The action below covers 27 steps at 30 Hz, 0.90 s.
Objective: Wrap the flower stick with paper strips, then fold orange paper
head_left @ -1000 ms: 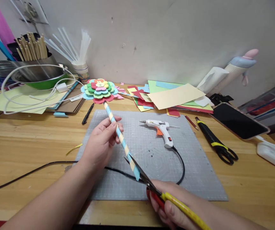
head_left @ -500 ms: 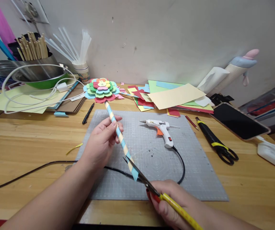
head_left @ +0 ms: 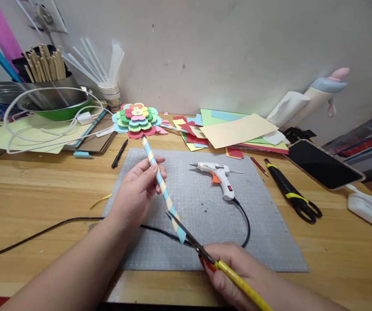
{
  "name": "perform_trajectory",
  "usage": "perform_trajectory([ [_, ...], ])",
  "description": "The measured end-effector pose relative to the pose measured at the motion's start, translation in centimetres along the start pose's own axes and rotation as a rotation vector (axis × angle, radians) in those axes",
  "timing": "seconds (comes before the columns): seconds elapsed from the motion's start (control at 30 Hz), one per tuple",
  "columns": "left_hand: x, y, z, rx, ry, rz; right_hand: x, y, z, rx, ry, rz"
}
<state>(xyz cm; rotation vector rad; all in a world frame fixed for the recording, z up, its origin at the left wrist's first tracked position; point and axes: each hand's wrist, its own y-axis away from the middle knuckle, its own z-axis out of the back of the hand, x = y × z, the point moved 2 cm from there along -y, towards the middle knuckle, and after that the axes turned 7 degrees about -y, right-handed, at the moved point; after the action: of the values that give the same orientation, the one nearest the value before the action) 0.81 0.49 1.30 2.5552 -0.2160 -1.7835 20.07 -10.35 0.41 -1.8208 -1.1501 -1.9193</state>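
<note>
My left hand [head_left: 137, 194] is closed round the blue-and-cream striped stem [head_left: 160, 181] of a layered paper flower [head_left: 136, 117], holding it tilted over the grey cutting mat [head_left: 257, 224]. My right hand [head_left: 238, 272] grips yellow-handled scissors [head_left: 202, 248]. Their blades lie across the stem's lower blue end [head_left: 181, 233], near the mat's front edge.
A white glue gun [head_left: 218, 172] with a black cord lies on the mat. Black scissors [head_left: 291, 192], a phone [head_left: 322, 164] and stacked coloured paper [head_left: 234, 129] sit to the right. A black pen [head_left: 118, 153], a pot of wooden sticks [head_left: 43, 69] and white cable are at the left.
The scissors and my right hand have shifted slightly left along the stem's lower end. The flower has tilted a little farther back. My left hand has barely moved.
</note>
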Motion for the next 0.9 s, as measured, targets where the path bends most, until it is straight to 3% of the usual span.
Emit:
perform_trajectory([
  [0.1,-0.3,-0.1,0.3,-0.039,0.018,-0.043,-0.4,0.5,0.8,0.049,-0.001,-0.012],
  [0.33,-1.5,-0.3,1.0,-0.297,0.112,-0.236,0.7,1.8,2.1,0.101,0.199,0.037],
  [0.63,-0.9,0.1,0.5,-0.217,0.057,-0.236,-0.3,0.8,0.4,0.074,0.034,-0.013],
  [0.9,-0.3,0.0,0.6,-0.197,0.022,-0.213,-1.6,0.2,0.0,0.009,-0.147,0.037],
])
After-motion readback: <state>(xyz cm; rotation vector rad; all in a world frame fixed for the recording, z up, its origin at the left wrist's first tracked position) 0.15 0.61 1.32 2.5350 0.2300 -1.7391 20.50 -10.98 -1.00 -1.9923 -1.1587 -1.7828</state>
